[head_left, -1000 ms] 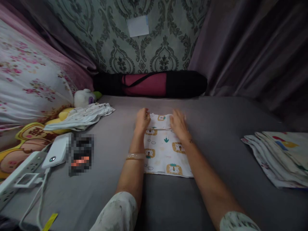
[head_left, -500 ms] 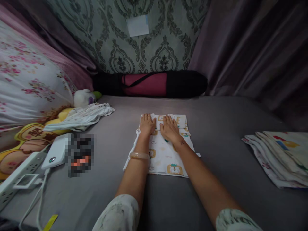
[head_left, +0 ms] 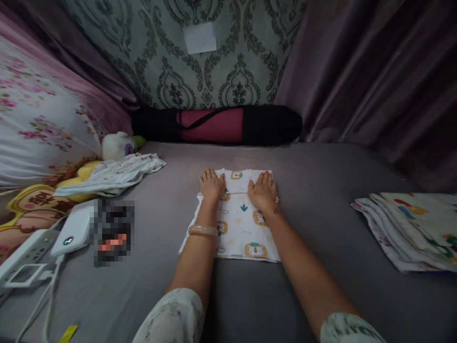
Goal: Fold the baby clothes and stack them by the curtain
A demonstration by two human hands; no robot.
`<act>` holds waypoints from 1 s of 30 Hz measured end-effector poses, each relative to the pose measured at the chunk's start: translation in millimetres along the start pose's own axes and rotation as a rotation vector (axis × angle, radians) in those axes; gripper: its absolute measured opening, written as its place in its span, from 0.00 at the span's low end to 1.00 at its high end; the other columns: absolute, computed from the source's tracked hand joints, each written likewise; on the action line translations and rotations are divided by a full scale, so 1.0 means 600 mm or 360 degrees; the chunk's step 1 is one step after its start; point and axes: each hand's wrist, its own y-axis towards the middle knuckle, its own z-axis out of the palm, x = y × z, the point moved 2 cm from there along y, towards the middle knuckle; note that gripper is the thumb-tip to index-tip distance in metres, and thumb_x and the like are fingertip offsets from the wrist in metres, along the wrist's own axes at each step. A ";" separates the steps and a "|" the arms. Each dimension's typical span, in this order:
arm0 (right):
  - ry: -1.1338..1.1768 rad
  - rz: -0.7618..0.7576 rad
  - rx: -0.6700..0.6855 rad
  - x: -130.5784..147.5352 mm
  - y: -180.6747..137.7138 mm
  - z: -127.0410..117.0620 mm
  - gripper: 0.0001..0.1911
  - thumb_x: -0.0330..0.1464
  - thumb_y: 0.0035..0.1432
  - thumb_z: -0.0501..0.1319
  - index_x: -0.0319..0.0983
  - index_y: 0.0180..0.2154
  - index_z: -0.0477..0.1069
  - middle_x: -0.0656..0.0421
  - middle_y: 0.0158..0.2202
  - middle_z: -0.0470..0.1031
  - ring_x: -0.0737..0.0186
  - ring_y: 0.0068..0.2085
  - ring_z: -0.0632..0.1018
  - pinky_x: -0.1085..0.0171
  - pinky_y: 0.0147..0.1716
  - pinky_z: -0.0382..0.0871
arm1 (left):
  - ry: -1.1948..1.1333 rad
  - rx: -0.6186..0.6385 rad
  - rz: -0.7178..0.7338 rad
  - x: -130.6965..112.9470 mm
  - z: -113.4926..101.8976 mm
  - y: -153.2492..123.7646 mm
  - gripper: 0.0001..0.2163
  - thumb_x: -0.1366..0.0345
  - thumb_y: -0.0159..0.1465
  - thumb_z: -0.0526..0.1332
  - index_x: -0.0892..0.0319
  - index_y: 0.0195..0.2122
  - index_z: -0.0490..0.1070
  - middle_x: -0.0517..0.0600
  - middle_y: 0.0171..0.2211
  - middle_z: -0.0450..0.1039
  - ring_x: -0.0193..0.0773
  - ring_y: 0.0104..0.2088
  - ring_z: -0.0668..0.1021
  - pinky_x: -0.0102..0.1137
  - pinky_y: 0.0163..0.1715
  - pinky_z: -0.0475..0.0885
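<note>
A white cloth garment [head_left: 235,224] with lion and plant prints lies on the grey bed sheet in front of me. Its far end is folded over towards me as a flat band. My left hand [head_left: 212,184] rests flat on the left end of that band, fingers stretched out. On the right end of the band my right hand [head_left: 263,191] lies palm down with its fingers extended. Neither hand grips the fabric. Parts of the garment's sides are hidden beneath my hands and forearms.
Folded cloths [head_left: 410,228] are stacked at the right. On the left are a crumpled light cloth [head_left: 117,174], a plush toy [head_left: 117,145], a white power bank [head_left: 75,228] with cables and a power strip [head_left: 26,252]. A black-and-red long bag [head_left: 210,125] lies along the wall.
My right hand has slid right along the folded band to its right end, so the hands are farther apart. The view has shifted slightly.
</note>
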 end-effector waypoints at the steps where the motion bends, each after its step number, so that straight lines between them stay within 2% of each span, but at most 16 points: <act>1: 0.0002 0.0006 0.0017 -0.001 0.001 -0.003 0.34 0.39 0.66 0.45 0.17 0.63 0.53 0.34 0.66 0.50 0.42 0.67 0.51 0.49 0.64 0.43 | 0.0000 0.0003 0.0005 -0.001 -0.001 0.000 0.31 0.54 0.69 0.41 0.70 0.66 0.52 0.64 0.68 0.49 0.54 0.68 0.51 0.48 0.65 0.45; 3: 0.0018 -0.0013 0.0019 -0.001 0.005 -0.012 0.34 0.39 0.66 0.44 0.18 0.63 0.54 0.35 0.66 0.51 0.42 0.67 0.51 0.48 0.63 0.43 | 0.0007 -0.0024 0.0031 -0.005 -0.006 -0.001 0.31 0.54 0.69 0.41 0.71 0.66 0.52 0.65 0.68 0.49 0.54 0.68 0.51 0.48 0.66 0.44; 7: 0.0085 -0.0176 -0.0096 -0.006 0.015 -0.030 0.32 0.38 0.67 0.41 0.22 0.64 0.53 0.40 0.68 0.50 0.46 0.68 0.48 0.47 0.64 0.38 | 0.0034 -0.0207 0.0180 -0.017 -0.017 -0.002 0.32 0.53 0.69 0.40 0.74 0.66 0.52 0.66 0.68 0.47 0.52 0.69 0.49 0.46 0.66 0.40; 12: 0.0091 -0.0118 0.0038 -0.026 0.019 -0.017 0.33 0.38 0.67 0.42 0.20 0.64 0.51 0.37 0.67 0.51 0.45 0.68 0.50 0.50 0.64 0.42 | 0.0089 -0.0002 0.0085 -0.008 -0.004 0.003 0.32 0.54 0.69 0.40 0.76 0.65 0.52 0.67 0.67 0.50 0.53 0.68 0.52 0.44 0.66 0.45; 15: 0.0039 -0.0108 0.0084 -0.032 0.020 -0.006 0.34 0.39 0.67 0.42 0.20 0.64 0.51 0.38 0.67 0.50 0.45 0.68 0.50 0.51 0.64 0.43 | 0.0144 0.0040 0.0070 -0.001 0.001 0.006 0.32 0.53 0.69 0.39 0.76 0.66 0.51 0.65 0.68 0.48 0.53 0.68 0.51 0.44 0.66 0.45; 20: -0.0089 -0.0085 0.0127 -0.031 0.024 -0.011 0.33 0.39 0.68 0.41 0.21 0.65 0.51 0.40 0.67 0.50 0.45 0.68 0.51 0.52 0.64 0.45 | 0.0205 0.0024 0.0062 -0.003 -0.006 0.004 0.32 0.54 0.70 0.39 0.76 0.66 0.52 0.63 0.67 0.51 0.51 0.68 0.53 0.43 0.66 0.47; 23: -0.0104 -0.0086 0.0125 -0.022 0.022 -0.025 0.32 0.39 0.68 0.40 0.24 0.65 0.51 0.41 0.68 0.50 0.46 0.67 0.52 0.49 0.64 0.44 | 0.0224 -0.0087 0.0056 -0.015 -0.013 0.000 0.31 0.55 0.70 0.39 0.75 0.64 0.55 0.64 0.66 0.54 0.52 0.67 0.55 0.44 0.66 0.47; 26: -0.0101 -0.0224 0.0074 0.000 0.014 -0.032 0.31 0.40 0.69 0.39 0.32 0.66 0.52 0.45 0.68 0.49 0.47 0.68 0.50 0.46 0.64 0.41 | 0.0239 -0.0178 0.0229 -0.038 -0.012 -0.009 0.30 0.54 0.71 0.38 0.71 0.64 0.57 0.62 0.66 0.54 0.50 0.67 0.55 0.43 0.65 0.48; 30: -0.0138 -0.0338 0.0137 0.022 0.001 -0.022 0.28 0.41 0.69 0.39 0.40 0.66 0.54 0.50 0.69 0.48 0.48 0.68 0.50 0.42 0.63 0.39 | 0.0253 -0.0019 0.0474 -0.057 0.010 -0.023 0.29 0.52 0.71 0.38 0.62 0.66 0.55 0.59 0.67 0.52 0.49 0.67 0.55 0.45 0.65 0.49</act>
